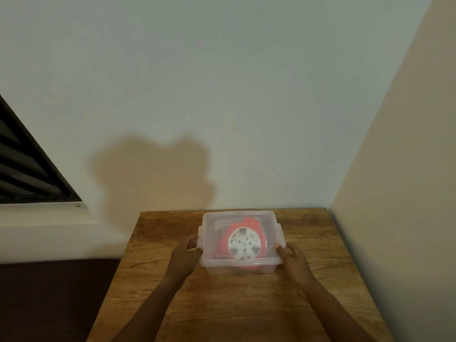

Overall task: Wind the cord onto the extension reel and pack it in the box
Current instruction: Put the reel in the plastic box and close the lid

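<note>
A clear plastic box (pixel 212 261) with its lid on stands on the wooden table (pixel 241 307), near the far edge. Inside it lies the red extension reel (pixel 262 243), its round white socket face turned up. No loose cord shows outside the box. My left hand (pixel 185 255) grips the box's left side, fingers curled over the side latch. My right hand (pixel 293 261) holds the right front corner, thumb pressed on the lid's rim.
A pale wall rises just behind the table, and a second wall runs along the table's right edge. A dark louvred window (pixel 27 166) is at the left. Dark floor (pixel 49 299) lies left of the table.
</note>
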`<move>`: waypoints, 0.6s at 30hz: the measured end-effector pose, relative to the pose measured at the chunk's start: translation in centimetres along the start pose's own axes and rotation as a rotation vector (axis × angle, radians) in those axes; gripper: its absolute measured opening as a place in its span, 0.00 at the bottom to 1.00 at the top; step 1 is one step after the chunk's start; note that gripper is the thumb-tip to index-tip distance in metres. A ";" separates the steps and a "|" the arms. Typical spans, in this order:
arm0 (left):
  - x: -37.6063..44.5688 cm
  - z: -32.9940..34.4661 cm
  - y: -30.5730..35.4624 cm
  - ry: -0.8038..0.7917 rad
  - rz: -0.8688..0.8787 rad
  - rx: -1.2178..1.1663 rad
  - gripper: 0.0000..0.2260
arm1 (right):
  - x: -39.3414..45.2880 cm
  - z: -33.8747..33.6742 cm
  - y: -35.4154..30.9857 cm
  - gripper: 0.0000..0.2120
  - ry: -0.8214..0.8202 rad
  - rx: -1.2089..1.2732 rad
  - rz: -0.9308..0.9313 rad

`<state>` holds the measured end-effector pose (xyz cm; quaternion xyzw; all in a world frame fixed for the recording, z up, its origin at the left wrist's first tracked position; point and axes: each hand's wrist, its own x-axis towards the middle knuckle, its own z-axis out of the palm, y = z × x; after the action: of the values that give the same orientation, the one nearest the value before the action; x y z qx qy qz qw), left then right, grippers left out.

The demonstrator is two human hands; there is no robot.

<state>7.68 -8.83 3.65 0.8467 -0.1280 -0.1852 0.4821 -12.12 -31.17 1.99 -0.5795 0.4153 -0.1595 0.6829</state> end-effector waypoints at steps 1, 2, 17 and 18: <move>0.0 0.0 -0.1 0.005 -0.008 -0.009 0.17 | 0.0 -0.3 0.0 0.21 -0.066 0.110 0.076; 0.0 0.1 -0.2 0.010 -0.017 -0.011 0.16 | 0.0 -0.5 -0.2 0.18 -0.105 0.191 0.127; 0.4 0.3 -1.0 -0.002 -0.052 -0.014 0.13 | 0.5 0.3 -2.3 0.16 0.002 -0.245 -0.098; 0.4 0.3 -1.0 -0.004 -0.053 -0.017 0.13 | 0.4 0.4 -2.2 0.16 0.010 -0.296 -0.126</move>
<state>7.95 -8.69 2.54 0.8453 -0.1048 -0.2009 0.4839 -11.02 -31.80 3.91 -0.6980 0.4005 -0.1417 0.5765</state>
